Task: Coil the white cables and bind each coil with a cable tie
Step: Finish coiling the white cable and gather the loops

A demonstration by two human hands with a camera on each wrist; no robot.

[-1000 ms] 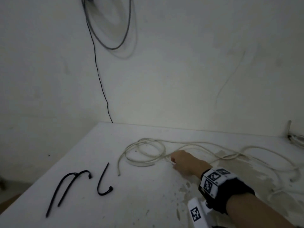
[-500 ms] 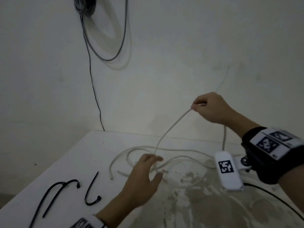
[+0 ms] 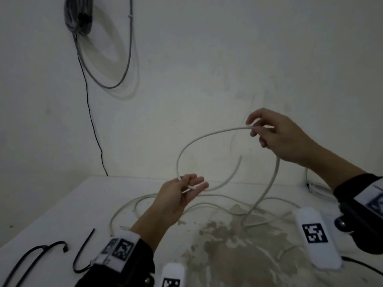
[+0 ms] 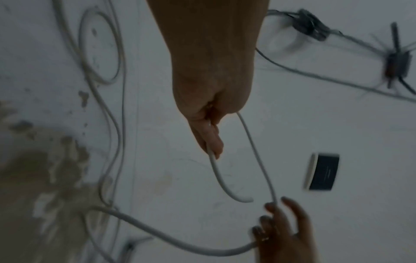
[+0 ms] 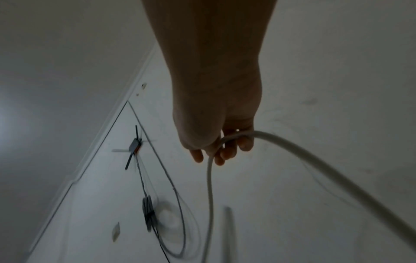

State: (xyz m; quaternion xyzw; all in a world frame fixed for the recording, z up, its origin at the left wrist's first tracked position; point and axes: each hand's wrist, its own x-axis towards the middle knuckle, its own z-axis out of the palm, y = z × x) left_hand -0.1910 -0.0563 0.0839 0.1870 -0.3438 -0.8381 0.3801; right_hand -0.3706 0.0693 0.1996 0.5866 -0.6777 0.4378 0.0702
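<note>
A white cable (image 3: 199, 139) arcs through the air between both hands. My left hand (image 3: 187, 186) holds it near its free end, which curls out to the right and upward. My right hand (image 3: 257, 129), higher and to the right, pinches the cable, which drops from there to the white table (image 3: 62, 214). More loops of white cable (image 3: 128, 206) lie on the table behind my left wrist. In the left wrist view the cable (image 4: 258, 160) runs from my left hand (image 4: 211, 138) to my right hand (image 4: 276, 224). In the right wrist view my right-hand fingers (image 5: 223, 147) curl round the cable (image 5: 210, 186).
Black cable ties (image 3: 37, 255) (image 3: 81, 257) lie at the table's near left corner. The tabletop has a worn brown patch (image 3: 238, 255) at front centre. A grey cable coil (image 3: 116, 59) and a thin black wire (image 3: 91, 121) hang on the wall behind.
My left hand came in, took hold of the cable near its end and lifted it off the table. The right hand raised its part from the table a second ago and stays up.
</note>
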